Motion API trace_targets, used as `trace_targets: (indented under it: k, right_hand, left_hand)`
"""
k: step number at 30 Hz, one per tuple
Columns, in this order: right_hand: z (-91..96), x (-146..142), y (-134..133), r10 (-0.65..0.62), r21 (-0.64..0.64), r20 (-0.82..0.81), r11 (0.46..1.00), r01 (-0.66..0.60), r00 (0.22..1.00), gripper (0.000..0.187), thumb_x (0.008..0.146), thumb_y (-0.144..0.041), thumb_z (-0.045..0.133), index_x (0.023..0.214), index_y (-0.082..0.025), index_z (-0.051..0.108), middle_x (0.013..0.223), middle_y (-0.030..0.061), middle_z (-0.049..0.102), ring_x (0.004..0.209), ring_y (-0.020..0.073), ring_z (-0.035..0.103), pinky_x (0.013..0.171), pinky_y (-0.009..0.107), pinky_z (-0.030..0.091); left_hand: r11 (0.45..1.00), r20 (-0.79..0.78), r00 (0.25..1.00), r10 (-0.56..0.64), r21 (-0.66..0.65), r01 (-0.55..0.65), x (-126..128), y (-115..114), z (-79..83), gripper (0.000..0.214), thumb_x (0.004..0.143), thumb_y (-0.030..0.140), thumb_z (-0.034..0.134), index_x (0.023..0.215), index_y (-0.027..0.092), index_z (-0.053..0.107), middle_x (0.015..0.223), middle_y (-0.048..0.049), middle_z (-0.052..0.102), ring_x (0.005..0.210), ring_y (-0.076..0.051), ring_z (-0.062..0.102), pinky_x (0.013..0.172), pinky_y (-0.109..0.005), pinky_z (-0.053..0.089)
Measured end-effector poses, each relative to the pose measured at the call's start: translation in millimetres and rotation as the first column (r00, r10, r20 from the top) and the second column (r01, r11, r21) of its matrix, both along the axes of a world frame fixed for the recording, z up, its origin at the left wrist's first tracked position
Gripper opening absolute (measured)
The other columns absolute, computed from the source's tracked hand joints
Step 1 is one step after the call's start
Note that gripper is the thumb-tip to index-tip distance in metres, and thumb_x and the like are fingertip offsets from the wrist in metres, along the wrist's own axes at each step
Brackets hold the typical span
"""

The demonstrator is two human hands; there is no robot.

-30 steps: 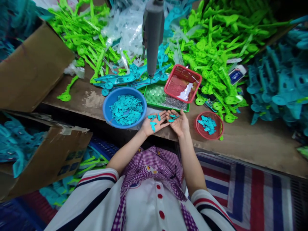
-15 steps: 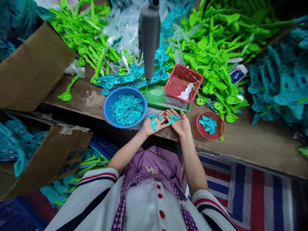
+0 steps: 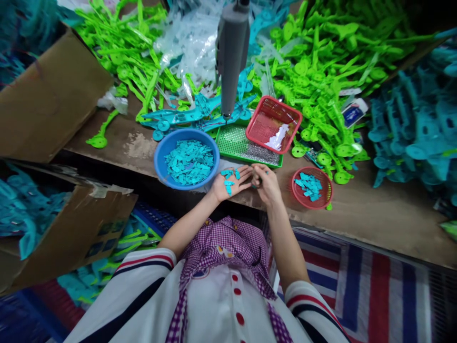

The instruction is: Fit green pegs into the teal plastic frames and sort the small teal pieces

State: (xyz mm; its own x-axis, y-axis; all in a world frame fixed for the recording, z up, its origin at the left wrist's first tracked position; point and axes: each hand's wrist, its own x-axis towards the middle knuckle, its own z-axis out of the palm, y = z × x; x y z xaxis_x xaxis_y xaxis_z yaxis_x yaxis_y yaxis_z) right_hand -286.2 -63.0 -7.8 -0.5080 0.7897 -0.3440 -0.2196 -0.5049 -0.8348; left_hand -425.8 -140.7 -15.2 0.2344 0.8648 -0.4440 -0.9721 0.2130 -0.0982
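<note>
Right hand (image 3: 264, 185) curled (flat before)

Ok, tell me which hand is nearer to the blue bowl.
Left. The left hand lies palm up just right of the blue bowl; the right hand, curled, is farther right, toward the round red basket.
</note>
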Motion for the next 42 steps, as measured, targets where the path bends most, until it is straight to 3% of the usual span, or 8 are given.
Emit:
trace_targets:
  k: [3,5,10,18,29,37,40,42]
  right_hand:
    - [6.2,-10.3,-5.6,0.098,0.395,0.271,0.896,-0.203,0.957,0.025,0.072,-0.03,0.082,0.096,-0.024,0.074,0.083,-0.0002,0.073,0.076,0.0156,0.065,0.079,0.029,0.055]
    - [7.9,-15.8,-6.5,0.115,0.512,0.401,0.795,-0.326,0.909,0.033,0.068,-0.031,0.085,0.1,-0.026,0.075,0.096,0.0027,0.075,0.09,0.0221,0.066,0.093,0.037,0.051]
    - [3.3,-18.5,-9.9,0.09,0.608,0.526,0.656,-0.448,0.846,0.027,0.08,-0.039,0.076,0.105,-0.03,0.075,0.104,0.0048,0.074,0.097,0.0258,0.065,0.098,0.041,0.047]
    - [-6.7,-16.2,-19.2,-0.031,0.655,0.664,0.506,-0.562,0.747,0.032,0.093,-0.052,0.055,0.103,-0.026,0.07,0.101,0.0083,0.072,0.087,0.0245,0.065,0.082,0.035,0.05]
    - [-13.3,-16.3,-12.8,-0.014,0.71,0.568,0.513,-0.482,0.823,0.019,0.087,-0.042,0.06,0.091,-0.027,0.07,0.092,0.0057,0.071,0.082,0.0217,0.064,0.083,0.033,0.05]
    - [-8.9,-5.5,-17.4,-0.127,0.634,0.495,0.729,-0.258,0.859,0.017,0.084,-0.047,0.065,0.087,-0.029,0.065,0.065,-0.0019,0.058,0.061,0.0176,0.052,0.072,0.033,0.049]
    - [4.5,14.2,-13.8,-0.214,0.643,0.479,0.746,-0.174,0.851,0.018,0.085,-0.051,0.063,0.088,-0.033,0.064,0.071,-0.0004,0.063,0.062,0.0199,0.054,0.07,0.037,0.051]
    - [17.3,41.6,-5.9,-0.376,0.707,0.482,0.701,-0.097,0.791,0.02,0.084,-0.051,0.064,0.087,-0.032,0.065,0.073,0.002,0.064,0.064,0.0213,0.056,0.067,0.039,0.05]
  left_hand:
    - [1.0,-0.005,1.0,0.006,-0.028,-0.006,0.5,1.7,-3.4,0.043,0.094,0.024,0.036,0.125,0.012,0.062,0.11,-0.0145,0.074,0.09,-0.023,0.073,0.094,-0.042,0.054]
    - [0.997,-0.001,1.0,0.024,-0.069,-0.024,0.5,3.2,-5.2,0.038,0.095,0.023,0.036,0.116,0.012,0.066,0.095,-0.0108,0.075,0.071,-0.018,0.07,0.084,-0.035,0.056]
    - [0.99,0.018,0.998,0.063,-0.126,-0.06,0.2,5.5,-3.0,0.035,0.095,0.017,0.037,0.114,0.012,0.067,0.088,-0.0081,0.073,0.056,-0.01,0.062,0.056,-0.02,0.052]
    - [0.987,0.0,0.998,0.061,-0.146,-0.06,0.9,5.6,5.2,0.044,0.093,0.015,0.038,0.132,0.01,0.059,0.105,-0.0118,0.075,0.059,-0.009,0.065,0.05,-0.015,0.05]
    - [0.997,-0.044,0.999,-0.002,-0.077,-0.001,0.7,6.2,0.5,0.05,0.094,0.019,0.033,0.137,0.009,0.056,0.112,-0.0137,0.074,0.096,-0.021,0.073,0.089,-0.033,0.056]
    - [1.0,-0.079,0.997,-0.008,0.02,0.009,1.7,1.2,-2.7,0.053,0.095,0.022,0.034,0.144,0.01,0.05,0.116,-0.0157,0.073,0.106,-0.024,0.071,0.096,-0.039,0.052]
    - [0.999,-0.084,0.996,-0.016,0.036,0.019,1.1,0.6,-6.2,0.057,0.094,0.024,0.035,0.148,0.009,0.045,0.126,-0.0179,0.069,0.116,-0.025,0.067,0.098,-0.041,0.05]
    - [0.999,-0.088,0.996,-0.028,0.035,0.031,0.4,0.7,-9.0,0.058,0.093,0.025,0.034,0.149,0.01,0.043,0.133,-0.0182,0.065,0.121,-0.027,0.064,0.099,-0.043,0.049]
